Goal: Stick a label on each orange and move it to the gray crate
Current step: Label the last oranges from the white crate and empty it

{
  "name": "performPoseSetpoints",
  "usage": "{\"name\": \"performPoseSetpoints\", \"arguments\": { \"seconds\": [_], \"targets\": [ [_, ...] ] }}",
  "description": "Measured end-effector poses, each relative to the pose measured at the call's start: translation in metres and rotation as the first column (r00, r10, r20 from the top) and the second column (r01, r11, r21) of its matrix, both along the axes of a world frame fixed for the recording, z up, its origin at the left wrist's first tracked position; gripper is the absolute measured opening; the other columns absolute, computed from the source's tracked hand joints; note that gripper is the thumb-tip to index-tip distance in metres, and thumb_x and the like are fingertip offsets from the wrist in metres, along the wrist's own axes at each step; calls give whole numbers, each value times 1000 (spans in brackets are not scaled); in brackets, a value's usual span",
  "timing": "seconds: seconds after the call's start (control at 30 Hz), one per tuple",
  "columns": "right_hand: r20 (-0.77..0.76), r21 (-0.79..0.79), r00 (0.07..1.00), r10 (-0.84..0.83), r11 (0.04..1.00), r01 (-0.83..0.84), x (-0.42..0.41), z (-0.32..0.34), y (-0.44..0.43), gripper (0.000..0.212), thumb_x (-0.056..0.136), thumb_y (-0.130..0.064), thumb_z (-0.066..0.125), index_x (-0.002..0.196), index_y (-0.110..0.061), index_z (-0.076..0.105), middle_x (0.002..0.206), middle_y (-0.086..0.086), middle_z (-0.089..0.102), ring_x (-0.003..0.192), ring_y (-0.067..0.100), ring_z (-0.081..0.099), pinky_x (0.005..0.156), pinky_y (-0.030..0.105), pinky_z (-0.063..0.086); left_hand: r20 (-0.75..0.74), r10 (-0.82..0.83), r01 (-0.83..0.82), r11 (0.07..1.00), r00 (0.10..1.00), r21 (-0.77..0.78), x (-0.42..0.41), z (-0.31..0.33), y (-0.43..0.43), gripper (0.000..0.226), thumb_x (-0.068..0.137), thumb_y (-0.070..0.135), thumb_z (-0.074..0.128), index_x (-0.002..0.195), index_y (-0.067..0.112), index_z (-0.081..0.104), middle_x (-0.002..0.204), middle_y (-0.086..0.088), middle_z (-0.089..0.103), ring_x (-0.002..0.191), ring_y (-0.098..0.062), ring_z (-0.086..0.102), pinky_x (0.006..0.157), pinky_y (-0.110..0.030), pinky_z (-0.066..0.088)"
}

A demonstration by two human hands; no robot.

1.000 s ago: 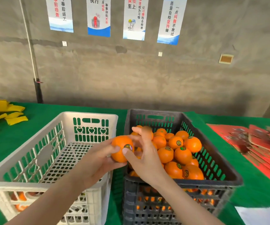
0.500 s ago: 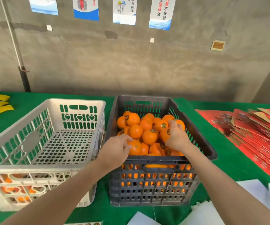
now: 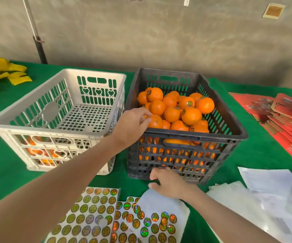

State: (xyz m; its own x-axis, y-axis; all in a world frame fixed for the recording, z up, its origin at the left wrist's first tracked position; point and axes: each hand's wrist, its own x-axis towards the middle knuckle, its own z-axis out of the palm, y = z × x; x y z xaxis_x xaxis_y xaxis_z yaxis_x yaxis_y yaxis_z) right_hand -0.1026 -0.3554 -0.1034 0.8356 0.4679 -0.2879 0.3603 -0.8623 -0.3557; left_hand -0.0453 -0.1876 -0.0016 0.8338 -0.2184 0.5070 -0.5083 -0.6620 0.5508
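The left hand [image 3: 133,126] reaches over the near-left corner of the gray crate [image 3: 185,136], and its fingers [image 3: 146,120] are curled onto the top and left side of an orange [image 3: 155,122] that lies at the near edge of the pile; the thumb is hidden behind the hand. That orange sits inside the gray crate, touching the other oranges [image 3: 190,115] heaped there, several of which carry a small round label on their skin. The right hand [image 3: 169,185] is low in front of the gray crate, just above the worktop [image 3: 5,172], with its fingers [image 3: 152,185] loosely bent and pointing left, thumb and forefinger a little apart and gripping nothing; it is blurred, so finer detail cannot be told. It hovers over a white backing sheet [image 3: 161,204] that overlaps the label sheets [image 3: 92,216], rows of round shiny labels spread at the near edge. A white crate [image 3: 36,128] stands just left of the gray crate, sides almost touching, with orange fruit showing through its lower wall. Yellow scraps [image 3: 1,72] lie far left, red cartons [image 3: 285,120] far right, loose white papers [image 3: 267,181] near right.
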Motion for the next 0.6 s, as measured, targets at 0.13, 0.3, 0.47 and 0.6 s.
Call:
{"name": "performPoseSetpoints", "arguments": {
  "seconds": [0.13, 0.3, 0.47, 0.6],
  "targets": [
    [-191, -94, 982, -10, 996, -8, 0, -39, -11, 56, 91, -35, 57, 140, -20, 35, 148, 1, 37, 135, 23, 32, 109, 39, 32, 140, 92, -87, 995, 986, -43, -31, -15, 8, 27, 87, 5, 64, 114, 4, 61, 102, -6, 57, 94, -14, 51, 87, -14, 34],
    [-218, -119, 964, 151, 977, -179, -3, -52, 18, 76, 85, -18, 63, 147, -34, 22, 148, 6, 34, 137, 26, 27, 111, 41, 23, 216, 57, -55, 998, 975, -16, -59, -45, 22, 31, 83, -8, 64, 113, -6, 60, 123, -21, 52, 119, -21, 43, 107, -17, 30],
    [-64, -200, 979, 194, 959, -203, 6, -51, 21, 56, 86, -4, 56, 138, -17, 40, 125, 12, 54, 120, 30, 43, 103, 39, 30, 222, 98, -80, 993, 970, -91, -72, -56, 30, 31, 82, -13, 57, 112, -5, 59, 124, -20, 49, 120, -19, 43, 108, -16, 31],
    [-62, -29, 985, 162, 986, -164, 13, -41, 8, 24, 91, -6, 52, 113, -6, 62, 110, 6, 62, 101, 20, 53, 86, 33, 40, -239, 88, -130, 978, 967, -164, -89, -83, 28, 27, 87, -5, 57, 111, 7, 61, 105, 1, 58, 96, -10, 58, 92, -20, 48]
  ]
}}
